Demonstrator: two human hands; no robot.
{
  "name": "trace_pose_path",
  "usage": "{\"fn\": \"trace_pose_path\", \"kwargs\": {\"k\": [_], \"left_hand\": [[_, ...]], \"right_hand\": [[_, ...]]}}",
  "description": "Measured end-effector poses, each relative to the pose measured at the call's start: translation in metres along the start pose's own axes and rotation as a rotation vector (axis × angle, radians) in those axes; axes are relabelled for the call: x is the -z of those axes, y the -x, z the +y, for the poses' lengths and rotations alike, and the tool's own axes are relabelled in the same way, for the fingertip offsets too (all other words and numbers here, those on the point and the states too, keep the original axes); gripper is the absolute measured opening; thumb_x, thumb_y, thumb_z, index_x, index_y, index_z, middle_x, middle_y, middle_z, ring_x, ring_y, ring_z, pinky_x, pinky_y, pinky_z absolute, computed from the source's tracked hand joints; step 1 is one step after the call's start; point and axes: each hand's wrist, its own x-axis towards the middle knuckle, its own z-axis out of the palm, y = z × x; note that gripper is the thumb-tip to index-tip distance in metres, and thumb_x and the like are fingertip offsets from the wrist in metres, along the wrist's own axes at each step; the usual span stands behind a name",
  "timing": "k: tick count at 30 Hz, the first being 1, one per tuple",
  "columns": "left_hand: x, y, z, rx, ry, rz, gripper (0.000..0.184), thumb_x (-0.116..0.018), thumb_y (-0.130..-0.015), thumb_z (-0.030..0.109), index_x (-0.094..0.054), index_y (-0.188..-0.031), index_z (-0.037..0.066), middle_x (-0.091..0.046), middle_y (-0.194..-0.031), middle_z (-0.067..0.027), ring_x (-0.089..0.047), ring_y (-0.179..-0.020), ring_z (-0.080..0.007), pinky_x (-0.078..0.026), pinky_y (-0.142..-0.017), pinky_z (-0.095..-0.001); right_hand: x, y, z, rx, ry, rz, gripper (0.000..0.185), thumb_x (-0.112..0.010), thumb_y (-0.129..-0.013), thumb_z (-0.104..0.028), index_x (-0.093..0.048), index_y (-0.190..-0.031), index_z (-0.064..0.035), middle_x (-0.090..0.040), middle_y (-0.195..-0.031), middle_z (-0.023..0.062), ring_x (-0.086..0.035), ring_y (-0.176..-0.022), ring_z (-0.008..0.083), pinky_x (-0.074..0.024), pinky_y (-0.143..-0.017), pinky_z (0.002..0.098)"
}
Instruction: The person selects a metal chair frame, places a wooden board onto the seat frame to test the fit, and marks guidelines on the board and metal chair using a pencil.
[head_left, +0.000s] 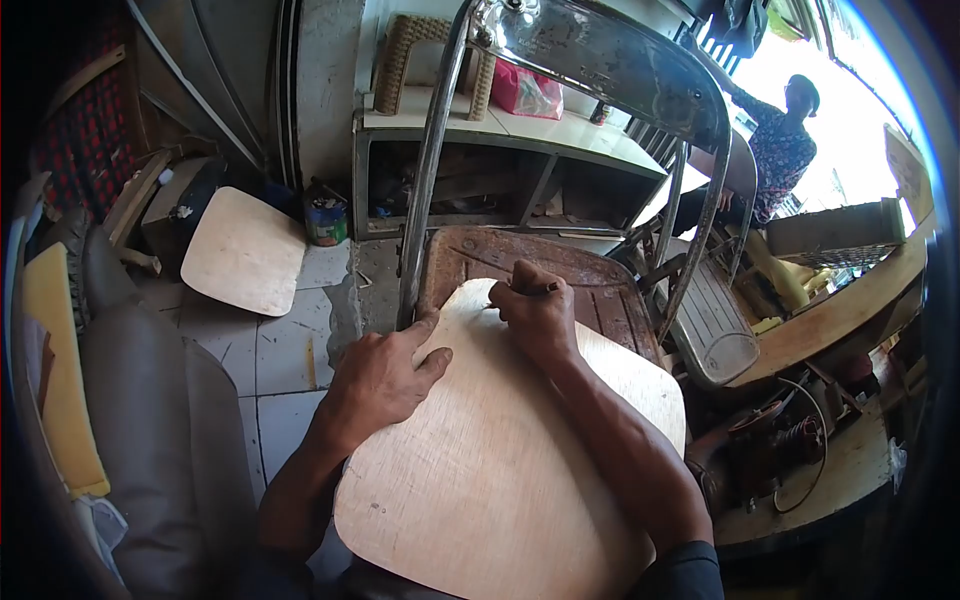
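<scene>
A pale plywood panel [500, 440] with rounded corners lies in front of me, its far end over the brown, worn seat of a metal-framed chair [600, 290]. My left hand [385, 375] is on the panel's left edge, thumb over the top face and index finger stretched along the edge. The other fingers are mostly hidden. Near the far edge, my right hand [537, 308] is closed around a thin dark pen-like tool [552, 287]. Its tip is hard to make out against the wood.
A second plywood panel [245, 250] lies at left beside a paint can [325, 215]. Behind the chair stands a low cabinet [510, 150] bearing a pink bag [527, 90]. Another person [775, 140] sits at the upper right. A grey cushioned piece [150, 420] borders the left.
</scene>
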Motion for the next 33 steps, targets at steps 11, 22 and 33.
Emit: {"fn": "trace_pose_path", "kwargs": {"k": [11,22,33], "left_hand": [[0.005,0.003,0.008,0.034,-0.028,-0.053,0.057,-0.063,-0.094,0.044,-0.057,-0.140,0.011,-0.069,-0.107,-0.0280,-0.068,-0.102,-0.0431,-0.053,-0.093,-0.0452],[0.001,0.001,0.002,0.000,0.006,-0.004,0.059,-0.065,-0.093,0.043,-0.058,-0.138,0.006,-0.068,-0.110,-0.0278,-0.067,-0.104,-0.0431,-0.052,-0.092,-0.0450],[-0.002,-0.009,-0.007,-0.122,0.217,0.109,0.055,-0.072,-0.090,0.033,-0.059,-0.136,0.005,-0.071,-0.095,-0.0265,-0.074,-0.088,-0.0320,-0.054,-0.080,-0.0376]], "right_hand": [[0.001,0.003,-0.001,0.011,-0.095,0.015,0.029,-0.068,-0.078,-0.009,-0.044,-0.064,-0.0011,-0.039,-0.054,0.0004,-0.035,-0.057,0.0052,-0.0333,-0.049,0.0299],[-0.001,0.001,0.005,0.030,-0.073,0.014,0.028,-0.067,-0.078,-0.009,-0.044,-0.065,-0.0009,-0.038,-0.054,0.0010,-0.035,-0.058,0.0044,-0.0333,-0.049,0.0293],[0.009,-0.002,-0.011,0.036,-0.153,0.031,0.027,-0.068,-0.082,-0.010,-0.047,-0.065,-0.0022,-0.049,-0.056,0.0007,-0.041,-0.055,0.0044,-0.0358,-0.048,0.0291]]}}
